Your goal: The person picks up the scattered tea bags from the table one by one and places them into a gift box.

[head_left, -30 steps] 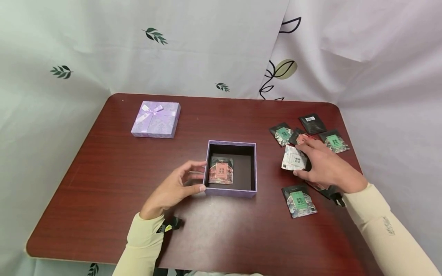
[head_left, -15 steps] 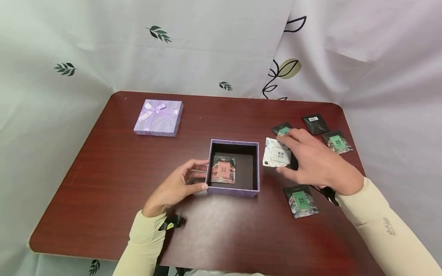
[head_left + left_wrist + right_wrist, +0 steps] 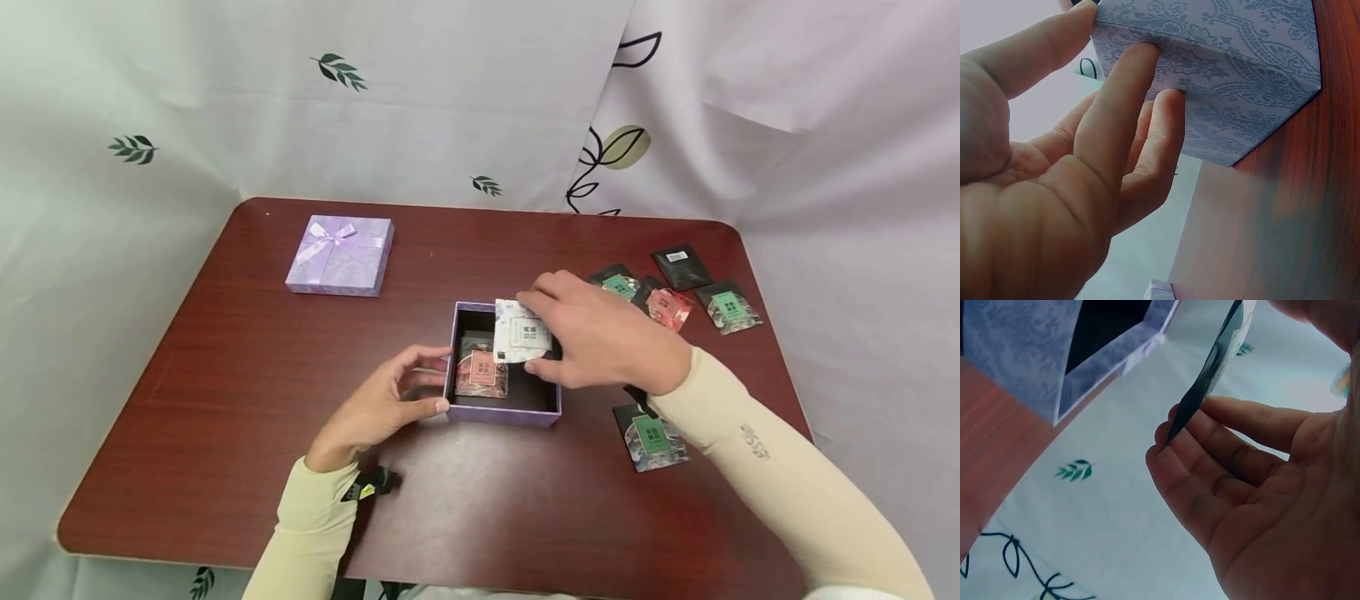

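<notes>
on the table [image 3: 225, 417], the lidless box [image 3: 506, 418] is best steadied by the left hand [image 3: 382, 404], extended fingers against its left wall, while the right hand [image 3: 607, 337], pinching the white packet [image 3: 516, 333] over the box, should lower it flat beside the red packet [image 3: 480, 372] inside. the right wrist view shows the white packet's dark reverse, hidden from the head view.

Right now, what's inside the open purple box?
A coral-labelled packet lies at the left. The right hand and the white packet it holds cover the back right part; what's beneath is hidden.
</notes>
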Motion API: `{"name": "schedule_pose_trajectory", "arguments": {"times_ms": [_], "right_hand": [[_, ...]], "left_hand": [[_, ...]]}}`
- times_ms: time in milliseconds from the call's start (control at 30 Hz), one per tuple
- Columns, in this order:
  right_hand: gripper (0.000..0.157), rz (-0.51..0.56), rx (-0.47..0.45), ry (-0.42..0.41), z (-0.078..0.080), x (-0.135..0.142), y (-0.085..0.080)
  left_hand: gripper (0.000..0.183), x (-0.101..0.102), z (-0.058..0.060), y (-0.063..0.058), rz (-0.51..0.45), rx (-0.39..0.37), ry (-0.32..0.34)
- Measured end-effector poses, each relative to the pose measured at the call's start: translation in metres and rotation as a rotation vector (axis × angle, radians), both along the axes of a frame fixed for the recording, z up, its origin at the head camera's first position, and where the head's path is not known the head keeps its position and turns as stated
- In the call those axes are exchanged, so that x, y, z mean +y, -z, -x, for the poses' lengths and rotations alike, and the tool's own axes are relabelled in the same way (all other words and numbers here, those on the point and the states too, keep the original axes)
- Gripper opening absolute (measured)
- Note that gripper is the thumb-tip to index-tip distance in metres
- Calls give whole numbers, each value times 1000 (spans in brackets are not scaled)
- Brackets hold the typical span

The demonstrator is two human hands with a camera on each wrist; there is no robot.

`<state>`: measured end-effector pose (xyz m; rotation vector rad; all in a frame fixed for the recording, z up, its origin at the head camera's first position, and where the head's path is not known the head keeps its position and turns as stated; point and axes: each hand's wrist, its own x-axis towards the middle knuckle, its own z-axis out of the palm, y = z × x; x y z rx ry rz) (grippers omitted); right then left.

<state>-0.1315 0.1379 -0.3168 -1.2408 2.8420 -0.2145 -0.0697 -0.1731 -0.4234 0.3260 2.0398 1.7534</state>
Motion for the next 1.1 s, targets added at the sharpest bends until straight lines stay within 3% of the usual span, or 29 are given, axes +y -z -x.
{"name": "schedule_pose_trajectory", "arguments": {"times_ms": [467,767,1100], "right_hand": [[71,-104,-49,-44,11,-44,24],[60,-159,-109,-19,15,-64,55],[68,-228,-120,-2,15,-76,86]], "left_hand": [[68,0,0,1,-23,-13,1],[68,0,1,1,-35,-17,5],[69,1,1,2,-44,-33,6]]}}
